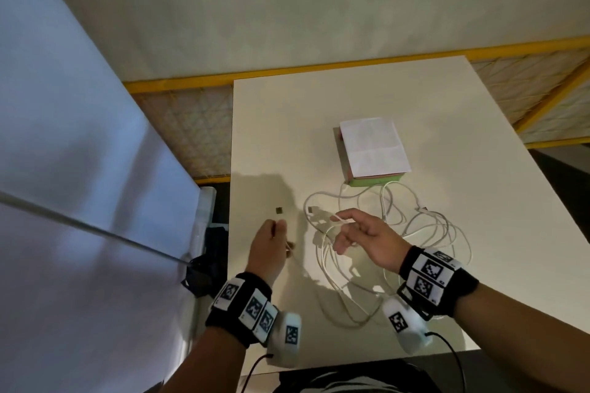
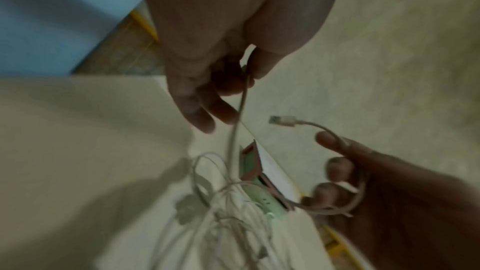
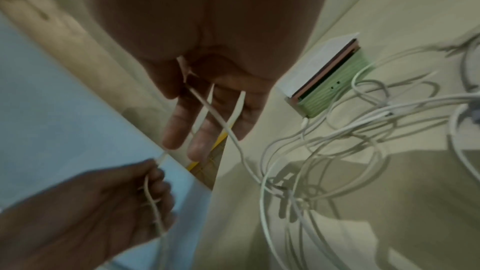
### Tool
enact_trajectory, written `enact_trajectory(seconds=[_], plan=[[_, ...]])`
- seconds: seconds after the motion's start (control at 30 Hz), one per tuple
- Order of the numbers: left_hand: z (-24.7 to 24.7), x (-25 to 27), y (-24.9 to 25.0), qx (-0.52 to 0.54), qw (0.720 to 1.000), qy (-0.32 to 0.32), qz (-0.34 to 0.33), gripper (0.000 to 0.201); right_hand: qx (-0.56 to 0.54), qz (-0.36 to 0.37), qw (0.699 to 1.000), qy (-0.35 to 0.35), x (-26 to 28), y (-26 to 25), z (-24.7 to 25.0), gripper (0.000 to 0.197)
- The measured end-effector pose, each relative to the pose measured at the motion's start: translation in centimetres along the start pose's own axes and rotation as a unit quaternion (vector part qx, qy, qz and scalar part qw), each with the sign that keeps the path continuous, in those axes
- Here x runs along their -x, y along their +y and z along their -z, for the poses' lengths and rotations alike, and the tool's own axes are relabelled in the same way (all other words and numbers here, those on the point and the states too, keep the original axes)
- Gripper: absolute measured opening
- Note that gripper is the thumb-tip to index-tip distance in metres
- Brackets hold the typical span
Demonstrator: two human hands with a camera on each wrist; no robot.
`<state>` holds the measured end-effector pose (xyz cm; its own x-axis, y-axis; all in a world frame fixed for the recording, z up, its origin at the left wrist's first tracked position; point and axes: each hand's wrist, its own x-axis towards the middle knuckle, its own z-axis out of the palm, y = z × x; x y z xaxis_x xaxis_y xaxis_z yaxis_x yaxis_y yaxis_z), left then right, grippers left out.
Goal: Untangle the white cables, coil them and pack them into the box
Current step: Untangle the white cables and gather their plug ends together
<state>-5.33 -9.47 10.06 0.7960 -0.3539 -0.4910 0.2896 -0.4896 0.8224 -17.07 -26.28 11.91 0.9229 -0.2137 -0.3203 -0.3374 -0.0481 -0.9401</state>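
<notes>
1. We take the box [image 1: 372, 153] as our landmark: it sits on the white table [image 1: 479, 169] with a white sheet of paper [image 1: 370, 143] lying over its top, pink and green sides showing under the sheet.
2. The white cables [image 1: 399, 233] lie in a loose tangle on the table just in front of the box; one loop touches its green front edge, and more loops spread toward the near edge of the table.
3. Our left hand [image 1: 268, 249], forward and to the left of the box, pinches one strand of cable between thumb and curled fingers; in the left wrist view the strand [image 2: 239, 114] runs down from the fingers into the tangle.
4. Our right hand [image 1: 360, 233] hovers over the tangle in front of the box, fingers partly spread, with cable looped round them; a USB plug [image 2: 280, 120] sticks out past the index finger.
5. A small dark object [image 1: 279, 210] lies on the table left of the cables; we cannot tell what it is.
6. To the left of the box the table ends, and a large pale blue panel [image 1: 79, 169] stands close beside that edge.
7. Behind the box the table runs bare to its far edge, with a yellow-framed barrier [image 1: 319, 70] beyond. To the right of the box the table is bare up to its right edge.
</notes>
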Motion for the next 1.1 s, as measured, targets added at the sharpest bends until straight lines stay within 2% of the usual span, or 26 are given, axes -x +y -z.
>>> enact_trajectory(seconds=[0.07, 0.17, 0.23, 0.37, 0.5, 0.57, 0.6, 0.67, 0.73, 0.87, 0.93, 1.0, 1.1], plan=[[-1.2, 0.4, 1.2, 0.134, 0.990, -0.033, 0.037, 0.024, 0.035, 0.020, 0.999, -0.016, -0.3, -0.2, -0.8, 0.023], [-2.3, 1.3, 2.6, 0.254, 0.965, -0.056, 0.032, 0.024, 0.127, 0.060, 0.990, -0.026, -0.6, -0.4, -1.9, 0.022], [-2.6, 1.5, 2.9, 0.288, 0.955, -0.053, 0.040, 0.024, 0.173, 0.081, 0.981, -0.026, -0.7, -0.4, -2.5, 0.027], [-2.3, 1.5, 2.5, 0.369, 0.923, -0.080, 0.071, 0.028, 0.248, 0.072, 0.966, -0.034, -0.8, -0.2, -3.5, 0.036], [-1.5, 1.5, 2.4, 0.360, 0.927, -0.096, 0.044, 0.026, 0.222, 0.056, 0.973, -0.037, -0.8, 0.0, -4.1, 0.034], [-0.9, 1.4, 3.2, 0.365, 0.928, -0.070, 0.024, 0.029, 0.189, 0.045, 0.980, -0.055, -0.7, 0.0, -4.3, 0.028], [-0.4, 1.4, 3.9, 0.378, 0.924, -0.056, 0.017, 0.032, 0.183, 0.047, 0.980, -0.064, -0.7, -0.1, -4.3, 0.032], [0.9, 1.4, 5.7, 0.425, 0.904, -0.038, 0.003, 0.035, 0.202, 0.052, 0.973, -0.101, -0.7, -0.8, -4.1, 0.052], [2.7, 1.4, 8.2, 0.469, 0.883, -0.020, -0.025, 0.036, 0.239, 0.040, 0.960, -0.142, -1.1, -1.4, -3.5, 0.060], [7.5, 1.1, 13.5, 0.530, 0.838, 0.021, -0.126, 0.037, 0.324, -0.030, 0.927, -0.186, -1.9, -0.7, -1.5, 0.037], [9.8, 0.8, 14.8, 0.534, 0.826, 0.039, -0.175, 0.035, 0.344, -0.046, 0.925, -0.154, -2.1, 0.7, -0.5, 0.025], [10.9, 0.5, 14.8, 0.515, 0.834, 0.054, -0.190, 0.034, 0.352, -0.056, 0.928, -0.110, -2.6, 1.3, 0.3, 0.030], [11.1, 0.5, 13.3, 0.451, 0.866, 0.110, -0.186, 0.036, 0.456, -0.052, 0.887, -0.056, -3.8, 0.7, 0.9, 0.031]])
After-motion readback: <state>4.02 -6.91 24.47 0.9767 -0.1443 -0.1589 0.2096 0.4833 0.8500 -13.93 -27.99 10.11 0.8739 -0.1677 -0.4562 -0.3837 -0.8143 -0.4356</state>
